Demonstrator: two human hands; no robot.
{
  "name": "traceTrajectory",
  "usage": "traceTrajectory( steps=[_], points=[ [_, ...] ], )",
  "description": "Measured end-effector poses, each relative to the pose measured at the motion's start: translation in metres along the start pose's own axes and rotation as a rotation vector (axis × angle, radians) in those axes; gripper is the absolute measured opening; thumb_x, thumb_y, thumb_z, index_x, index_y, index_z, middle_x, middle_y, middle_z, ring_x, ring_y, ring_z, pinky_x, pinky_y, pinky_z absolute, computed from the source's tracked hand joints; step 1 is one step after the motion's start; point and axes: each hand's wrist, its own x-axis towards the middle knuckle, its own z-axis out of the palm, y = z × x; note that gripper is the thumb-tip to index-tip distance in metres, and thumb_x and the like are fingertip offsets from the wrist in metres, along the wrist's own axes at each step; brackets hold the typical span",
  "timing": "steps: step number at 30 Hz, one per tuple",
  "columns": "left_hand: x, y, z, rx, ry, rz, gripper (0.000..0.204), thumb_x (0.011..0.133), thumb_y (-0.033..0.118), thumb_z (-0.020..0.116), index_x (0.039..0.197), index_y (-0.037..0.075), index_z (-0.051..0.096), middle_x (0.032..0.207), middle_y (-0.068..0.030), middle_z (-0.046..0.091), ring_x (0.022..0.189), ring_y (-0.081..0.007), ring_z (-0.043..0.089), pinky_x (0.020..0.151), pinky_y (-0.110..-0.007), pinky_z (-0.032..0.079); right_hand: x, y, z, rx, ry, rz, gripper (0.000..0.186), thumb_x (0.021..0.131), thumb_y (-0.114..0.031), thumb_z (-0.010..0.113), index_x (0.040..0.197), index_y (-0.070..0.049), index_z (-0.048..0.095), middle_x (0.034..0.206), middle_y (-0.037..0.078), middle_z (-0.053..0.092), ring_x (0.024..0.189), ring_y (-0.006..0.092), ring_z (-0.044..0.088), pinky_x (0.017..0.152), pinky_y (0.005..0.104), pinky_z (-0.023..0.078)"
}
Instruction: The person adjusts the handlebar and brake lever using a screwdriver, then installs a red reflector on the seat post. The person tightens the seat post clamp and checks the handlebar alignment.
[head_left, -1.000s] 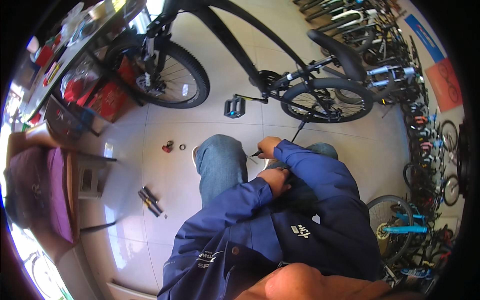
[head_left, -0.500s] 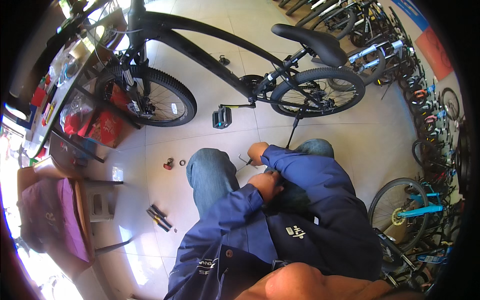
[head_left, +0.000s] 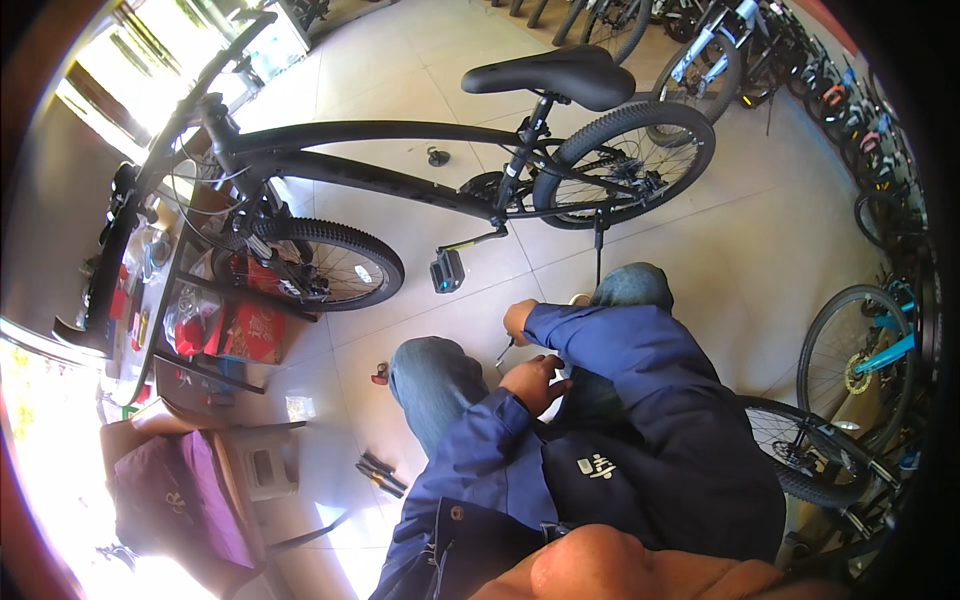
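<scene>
I sit with my knees apart in jeans, both hands between them. My right hand (head_left: 519, 322) is closed around a thin bent metal rod (head_left: 506, 352) that looks like a hex key; its end points down past the fingers. Just below and nearer to me, my left hand (head_left: 530, 382) has its fingers curled in, the thumb and fingertips close together at the right. Whatever is between them is too small or hidden to name. Ahead of my hands stands a black bicycle (head_left: 360, 170) on its kickstand (head_left: 599, 245), with a pedal (head_left: 447, 270) toward me.
Black-handled tools (head_left: 381, 475) and a small red part (head_left: 380, 373) lie on the tiled floor to my left. A chair with a purple cloth (head_left: 215, 490), a grey stool (head_left: 270, 472) and a cluttered table (head_left: 150, 310) stand at the left. Bicycles, one with a teal frame (head_left: 888, 352), line the right side.
My view has turned, so the bicycle and floor appear shifted. The rod in my right hand now points down toward my left hand, whose fingers have shifted and show more clearly.
</scene>
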Motion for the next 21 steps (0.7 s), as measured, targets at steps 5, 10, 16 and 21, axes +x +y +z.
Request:
traceTrajectory(
  steps=[5, 10, 16, 21],
  points=[
    [0.0, -0.001, 0.0, -0.035, 0.007, 0.034, 0.036, 0.094, 0.033, 0.073, 0.116, 0.005, 0.069, 0.103, -0.0158, 0.075, 0.091, -0.0354, 0.074, 0.082, -0.046, 0.058, 0.025, 0.0, 0.029, 0.014, -0.054, 0.039, 0.03, 0.086, -0.027, 0.071, 0.108, -0.01, 0.081, 0.111, 0.017, 0.078, 0.108, 0.0332, 0.074, 0.088, 0.045, 0.06],
    [0.002, -0.005, 0.002, 0.068, -0.105, 0.011, 0.032, 0.094, 0.036, 0.071, 0.105, 0.006, 0.073, 0.095, -0.0183, 0.075, 0.089, -0.0392, 0.072, 0.08, -0.049, 0.057, 0.051, -0.002, 0.067, 0.24, -0.041, 0.145, 0.035, 0.091, -0.032, 0.067, 0.115, -0.01, 0.08, 0.119, 0.017, 0.076, 0.112, 0.0328, 0.073, 0.092, 0.045, 0.059],
    [0.003, -0.01, 0.005, 0.196, -0.249, -0.093, 0.043, 0.094, 0.044, 0.065, 0.098, 0.003, 0.076, 0.091, -0.0229, 0.075, 0.086, -0.0424, 0.072, 0.078, -0.052, 0.057, 0.067, -0.021, 0.104, 0.344, -0.031, 0.187, 0.03, 0.094, -0.021, 0.062, 0.116, -0.011, 0.081, 0.121, 0.016, 0.076, 0.113, 0.0312, 0.074, 0.093, 0.0436, 0.06],
    [0.004, -0.013, 0.005, 0.254, -0.309, -0.146, 0.036, 0.091, 0.043, 0.067, 0.1, 0.011, 0.079, 0.093, -0.0178, 0.076, 0.088, -0.04, 0.073, 0.079, -0.05, 0.058, 0.066, -0.021, 0.111, 0.442, -0.025, 0.236, 0.031, 0.09, -0.026, 0.07, 0.115, -0.011, 0.081, 0.122, 0.015, 0.076, 0.115, 0.0308, 0.073, 0.094, 0.0431, 0.059]
  ],
)
